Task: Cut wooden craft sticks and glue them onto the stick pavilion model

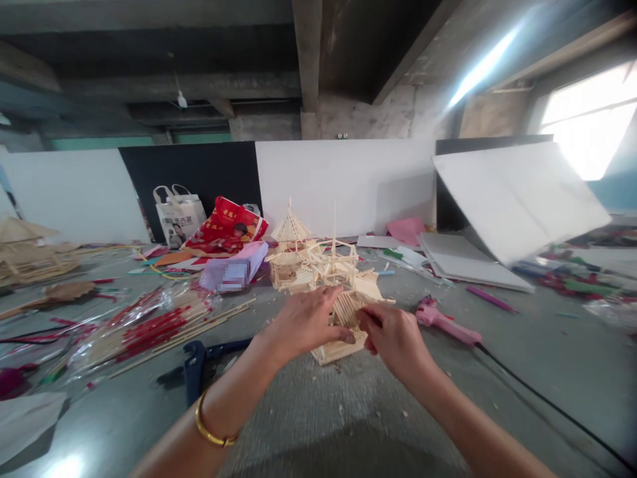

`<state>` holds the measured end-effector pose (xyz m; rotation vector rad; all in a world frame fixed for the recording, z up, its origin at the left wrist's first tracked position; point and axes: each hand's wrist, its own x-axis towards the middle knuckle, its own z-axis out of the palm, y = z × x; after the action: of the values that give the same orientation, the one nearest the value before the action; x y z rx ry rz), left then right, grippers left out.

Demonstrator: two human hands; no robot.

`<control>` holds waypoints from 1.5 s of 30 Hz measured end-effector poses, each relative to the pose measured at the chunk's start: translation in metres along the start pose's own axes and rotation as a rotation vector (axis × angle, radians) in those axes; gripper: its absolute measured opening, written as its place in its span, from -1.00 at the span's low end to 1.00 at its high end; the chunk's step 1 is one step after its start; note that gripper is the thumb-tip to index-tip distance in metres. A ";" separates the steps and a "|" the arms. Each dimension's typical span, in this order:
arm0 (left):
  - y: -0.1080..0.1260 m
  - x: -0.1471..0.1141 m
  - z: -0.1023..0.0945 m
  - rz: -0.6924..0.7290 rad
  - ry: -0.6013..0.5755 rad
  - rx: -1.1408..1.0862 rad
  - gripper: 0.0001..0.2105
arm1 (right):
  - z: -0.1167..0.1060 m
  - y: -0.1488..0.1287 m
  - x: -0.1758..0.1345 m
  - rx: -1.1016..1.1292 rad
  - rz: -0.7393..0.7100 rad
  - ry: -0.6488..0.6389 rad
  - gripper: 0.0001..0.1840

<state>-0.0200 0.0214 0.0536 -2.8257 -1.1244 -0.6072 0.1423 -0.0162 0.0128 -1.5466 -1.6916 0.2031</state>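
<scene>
A model pavilion built of thin pale wooden sticks stands on the grey table in front of me, with slatted roof panels flaring out around an open upper frame. My left hand reaches over its near left side, fingers stretched and thumb apart, beside a slatted panel; whether it touches the panel I cannot tell. At the panel's right edge, my right hand is closed in a pinch, and its fingers hide what is between them. Just behind stands a second stick model with a pointed roof.
A pink glue gun with a black cable lies at the right. Leftward are a dark blue cutter tool, bundled sticks in red-marked wrapping and a purple bag. White boards lean and lie at the back right.
</scene>
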 end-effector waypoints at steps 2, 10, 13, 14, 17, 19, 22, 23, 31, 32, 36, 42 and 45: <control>0.000 0.000 0.001 0.001 -0.001 0.011 -0.28 | 0.000 0.001 -0.002 -0.013 -0.037 -0.005 -0.70; -0.005 0.000 0.004 0.007 -0.001 0.006 -0.27 | -0.030 0.012 -0.017 -0.359 -0.327 0.061 -0.70; -0.007 0.001 0.007 0.037 0.021 0.019 -0.27 | -0.048 0.006 -0.005 -0.547 -0.552 0.032 -0.75; -0.007 0.001 0.007 0.040 0.023 0.021 -0.27 | -0.052 0.002 0.001 -0.568 -0.614 -0.012 -0.75; -0.008 0.001 0.009 0.039 0.013 0.030 -0.27 | -0.053 -0.006 0.021 -0.622 -0.742 -0.146 -0.71; -0.008 0.001 0.010 0.045 0.015 0.035 -0.27 | -0.049 -0.008 0.031 -0.653 -0.770 -0.191 -0.69; -0.010 0.000 0.011 0.036 0.031 0.043 -0.27 | -0.043 -0.007 0.037 -0.624 -0.782 -0.252 -0.69; -0.011 0.000 0.011 0.036 0.036 0.043 -0.27 | -0.041 -0.006 0.039 -0.602 -0.788 -0.272 -0.69; -0.013 0.000 0.014 0.050 0.069 -0.005 -0.23 | -0.037 0.001 0.046 -0.471 -0.735 -0.359 -0.67; -0.013 -0.001 0.013 0.054 0.066 -0.011 -0.23 | -0.037 0.001 0.046 -0.467 -0.731 -0.354 -0.64; -0.010 -0.001 0.011 0.037 0.050 -0.018 -0.22 | -0.037 0.000 0.049 -0.428 -0.746 -0.343 -0.49; -0.010 0.000 0.012 0.009 0.032 -0.009 -0.19 | -0.033 0.000 0.050 -0.448 -0.761 -0.341 -0.55; -0.011 0.000 0.012 0.013 0.025 -0.017 -0.21 | -0.033 0.001 0.049 -0.473 -0.760 -0.341 -0.64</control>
<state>-0.0231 0.0313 0.0415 -2.8288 -1.1014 -0.6526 0.1682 0.0147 0.0555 -1.0934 -2.6128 -0.3743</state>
